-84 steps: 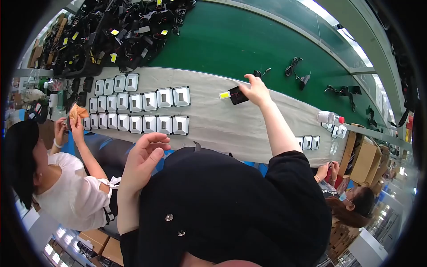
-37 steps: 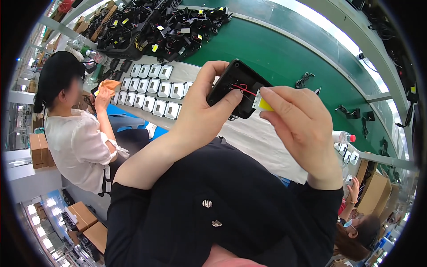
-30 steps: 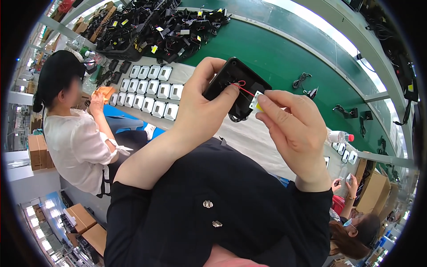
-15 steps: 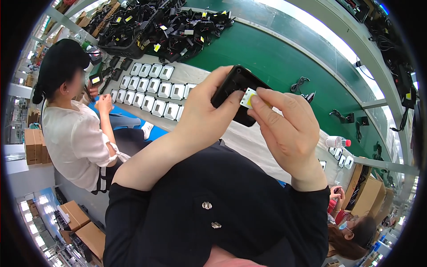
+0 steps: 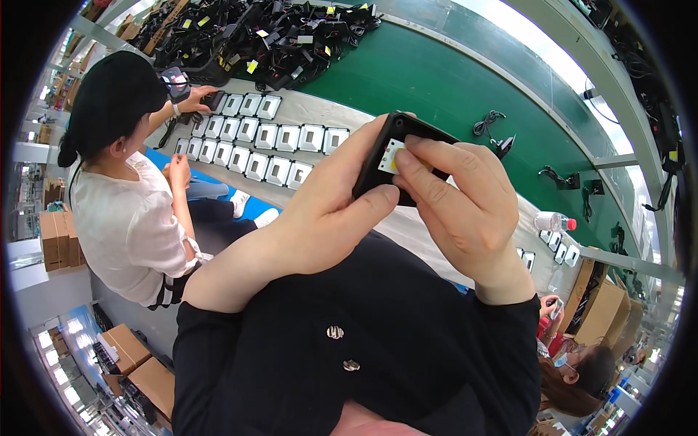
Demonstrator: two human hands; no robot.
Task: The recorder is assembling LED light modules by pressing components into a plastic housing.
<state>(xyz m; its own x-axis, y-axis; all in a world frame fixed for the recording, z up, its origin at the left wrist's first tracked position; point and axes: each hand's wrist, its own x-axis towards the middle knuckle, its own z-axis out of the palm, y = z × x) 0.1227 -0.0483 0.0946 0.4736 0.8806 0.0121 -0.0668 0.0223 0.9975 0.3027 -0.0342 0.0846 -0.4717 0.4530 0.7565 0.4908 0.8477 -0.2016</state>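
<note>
My left hand (image 5: 331, 200) is closed around a black rectangular housing (image 5: 398, 122), its open side tilted up toward me. Between the thumb and fingers of my right hand (image 5: 469, 200) is a small white LED board (image 5: 387, 152) with a yellow centre and holes along its edge. The board lies inside the housing, within its rim, and my fingertips cover part of it. Whether it touches the housing's floor cannot be made out.
Rows of silver-framed square pieces (image 5: 277, 168) line the table's left. Behind them is a heap of black cabled units (image 5: 291, 43). A person in a white top (image 5: 120, 218) sits at left. A bottle (image 5: 552, 221) lies on the right; another person (image 5: 589, 374) is lower right.
My right hand has brought the LED board down and leftward into the housing. My left thumb has shifted to the housing's near edge. The person at left has reached out toward a black piece.
</note>
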